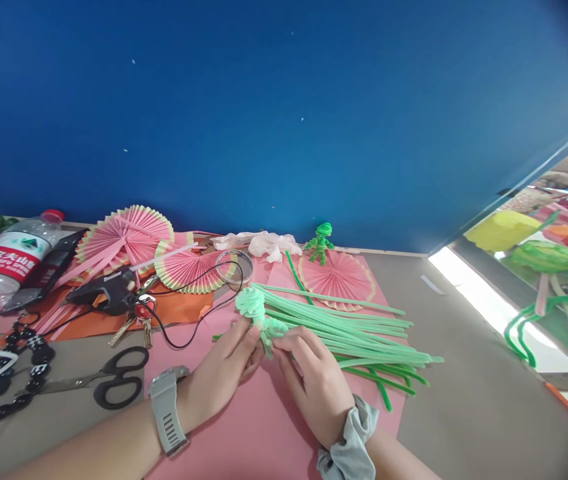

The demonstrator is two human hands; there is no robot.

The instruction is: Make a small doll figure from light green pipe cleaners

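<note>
A pale green pipe-cleaner figure with a round coiled head is held upright over pink paper. My left hand pinches its body from the left, below the head. The fingertips of my right hand close on a twisted limb at the figure's right side. Just behind and right of my hands lies a bundle of light green pipe cleaners, with darker green ones under its near edge. Farther back, a finished-looking bright green figure stands by the blue panel.
Black scissors, a beaded strap, keys, a glue gun and a plastic bottle lie left. Pleated pink fans and a tape roll sit behind. A blue panel rises at the back.
</note>
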